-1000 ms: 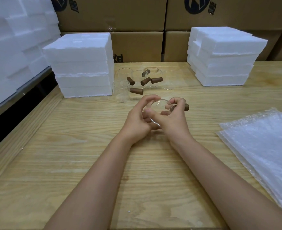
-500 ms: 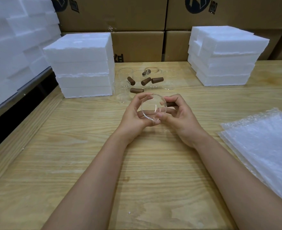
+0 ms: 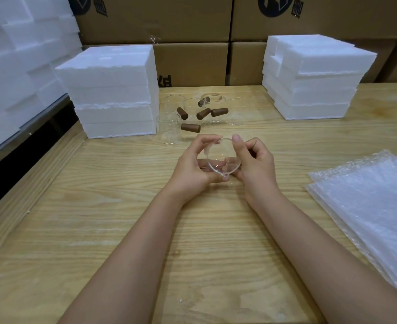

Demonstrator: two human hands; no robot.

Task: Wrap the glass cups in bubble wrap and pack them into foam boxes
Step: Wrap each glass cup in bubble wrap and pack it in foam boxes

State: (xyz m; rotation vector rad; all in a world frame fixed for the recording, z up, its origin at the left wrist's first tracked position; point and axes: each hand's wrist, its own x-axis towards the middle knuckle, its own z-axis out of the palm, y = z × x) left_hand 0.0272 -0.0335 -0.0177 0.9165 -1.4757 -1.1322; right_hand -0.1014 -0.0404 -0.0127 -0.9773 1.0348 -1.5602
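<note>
A clear glass cup (image 3: 222, 157) with a small spout is held above the middle of the wooden table (image 3: 122, 230), its mouth tilted toward me. My left hand (image 3: 192, 167) grips it from the left, fingers curled under and round the rim. From the right, my right hand (image 3: 254, 164) pinches the rim with thumb and fingers. Behind them stand several more glass cups (image 3: 173, 127) with brown wooden handles (image 3: 190, 127). A stack of bubble wrap sheets (image 3: 370, 202) lies at the right. White foam boxes (image 3: 115, 90) are stacked at the back left.
A second stack of foam boxes (image 3: 314, 76) stands at the back right. More foam (image 3: 12, 66) is piled beside the table on the left. Cardboard cartons (image 3: 192, 19) form a wall behind the table.
Both hands have turned the cup so its mouth faces me and the spout points down toward me. The brown handle seen by my right hand earlier is now hidden.
</note>
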